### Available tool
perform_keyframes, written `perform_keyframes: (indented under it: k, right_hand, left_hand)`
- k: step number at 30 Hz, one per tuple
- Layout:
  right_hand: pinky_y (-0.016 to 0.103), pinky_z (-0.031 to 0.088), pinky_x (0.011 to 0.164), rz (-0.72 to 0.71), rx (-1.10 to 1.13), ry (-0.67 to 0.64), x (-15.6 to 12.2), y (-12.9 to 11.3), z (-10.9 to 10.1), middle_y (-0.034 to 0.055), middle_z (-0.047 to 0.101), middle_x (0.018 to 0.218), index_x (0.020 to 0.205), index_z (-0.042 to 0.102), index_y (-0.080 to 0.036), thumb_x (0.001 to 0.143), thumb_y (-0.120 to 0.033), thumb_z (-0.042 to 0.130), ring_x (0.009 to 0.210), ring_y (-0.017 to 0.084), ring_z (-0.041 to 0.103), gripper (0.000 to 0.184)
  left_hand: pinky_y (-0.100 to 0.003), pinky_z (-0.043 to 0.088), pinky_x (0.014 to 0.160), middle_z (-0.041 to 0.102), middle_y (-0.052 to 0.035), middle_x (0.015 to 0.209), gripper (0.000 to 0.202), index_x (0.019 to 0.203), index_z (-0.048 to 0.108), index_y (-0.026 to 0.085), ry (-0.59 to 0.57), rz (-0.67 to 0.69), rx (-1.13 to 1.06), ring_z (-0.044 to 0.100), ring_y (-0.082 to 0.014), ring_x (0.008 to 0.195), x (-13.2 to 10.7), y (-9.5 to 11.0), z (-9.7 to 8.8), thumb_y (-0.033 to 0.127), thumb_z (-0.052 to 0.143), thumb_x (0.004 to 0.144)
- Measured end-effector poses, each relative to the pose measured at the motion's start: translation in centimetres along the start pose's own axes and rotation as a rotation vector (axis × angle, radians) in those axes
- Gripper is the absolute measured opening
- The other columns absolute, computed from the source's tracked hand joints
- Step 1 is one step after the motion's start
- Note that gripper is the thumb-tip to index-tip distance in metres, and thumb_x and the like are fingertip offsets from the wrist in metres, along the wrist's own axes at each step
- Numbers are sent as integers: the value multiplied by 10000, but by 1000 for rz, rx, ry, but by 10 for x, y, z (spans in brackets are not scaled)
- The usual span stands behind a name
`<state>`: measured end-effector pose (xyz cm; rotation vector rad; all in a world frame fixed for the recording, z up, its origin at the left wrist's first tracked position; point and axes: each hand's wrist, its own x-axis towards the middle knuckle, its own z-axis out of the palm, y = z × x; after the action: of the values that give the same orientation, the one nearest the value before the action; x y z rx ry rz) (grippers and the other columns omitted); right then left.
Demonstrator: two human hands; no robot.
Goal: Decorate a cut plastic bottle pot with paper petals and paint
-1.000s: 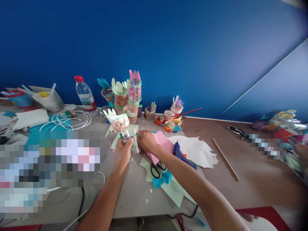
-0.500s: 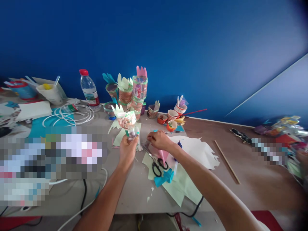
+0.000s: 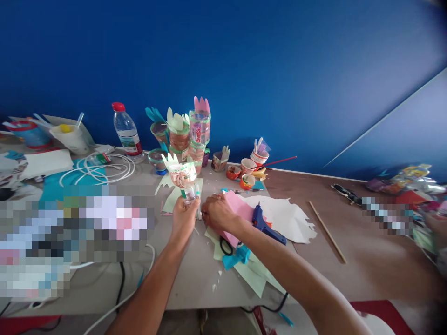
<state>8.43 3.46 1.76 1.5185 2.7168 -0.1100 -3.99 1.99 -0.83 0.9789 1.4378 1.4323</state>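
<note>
My left hand (image 3: 186, 215) is closed around the clear plastic base of a cup craft (image 3: 183, 174), held upright. Its upper cup has green tape round the rim and pale paper petals at one side. Close to its right, my right hand (image 3: 218, 211) has curled fingers over the table; what they hold, if anything, I cannot make out. Pink paper (image 3: 240, 204) shows behind and below that hand. A blue glue gun (image 3: 267, 225) lies to the right on white paper (image 3: 291, 218). Scissors (image 3: 226, 246) are partly hidden under the pink paper.
Several decorated cups (image 3: 179, 139) stand by the blue wall, beside a red-capped bottle (image 3: 126, 130). Small paper cups (image 3: 248, 166) sit right of them. Blue scraps (image 3: 237, 257), a wooden stick (image 3: 327, 232) and a coiled white cable (image 3: 101, 170) lie on the table.
My right hand has moved left and down, closer to the left hand. More pink paper shows beside it, and the glue gun now appears in full view. The left hand keeps its hold.
</note>
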Motion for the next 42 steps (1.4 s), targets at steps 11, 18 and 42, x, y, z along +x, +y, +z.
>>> perform_keyframes:
  k: [11,18,42]
  right_hand:
    - [257,449,720,344,739,157,-18,33,-2,26,707,829,788,667,-183,771,-234,536,771,153,621,142]
    - [249,409,578,401,1322,389,-46,32,8,-26,582,642,707,586,-183,620,-272,601,596,122,506,125]
    - [285,470,645,440,1303,531,-54,30,15,32,673,731,822,667,-157,688,-259,559,665,154,600,200]
  left_hand:
    - [-273,413,612,573,9,684,265,831,599,171,-48,20,160,533,-154,641,1,-3,-3,399,639,700]
    - [-362,423,836,598,-76,957,209,861,616,177,-61,156,589,576,-230,891,1,-4,0,338,596,729]
    - [-562,198,1038,564,-174,1263,356,940,677,192,-35,420,1124,379,-371,1260,2,-24,0,492,579,775]
